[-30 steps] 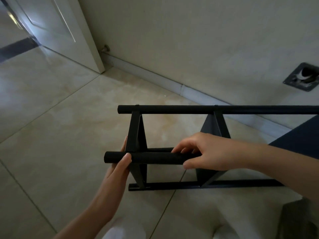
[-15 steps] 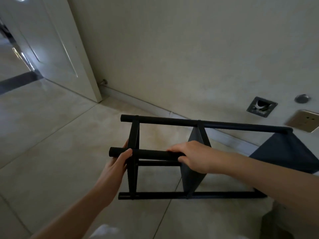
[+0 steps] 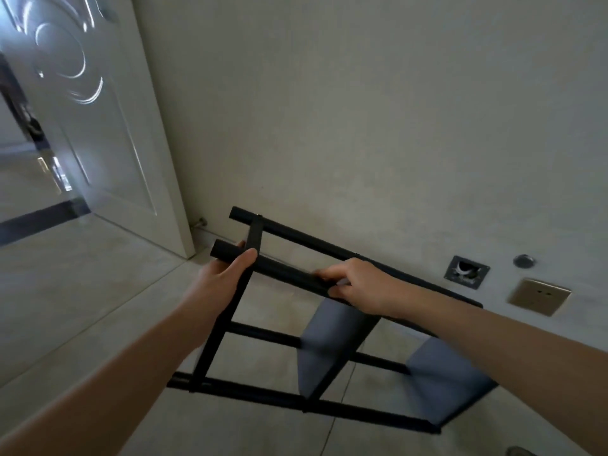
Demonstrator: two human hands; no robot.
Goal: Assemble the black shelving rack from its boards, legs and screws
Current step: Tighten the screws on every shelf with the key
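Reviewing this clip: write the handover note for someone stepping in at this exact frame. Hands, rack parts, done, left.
Left hand: grips the near leg by its end.
Right hand: grips the same leg further along.
Rack: on its side on the tiled floor by the wall, four legs joined to three boards.
Done: frame looks assembled.
Left: probably stand it upright; screw tightness cannot be judged, no loose screws in view.
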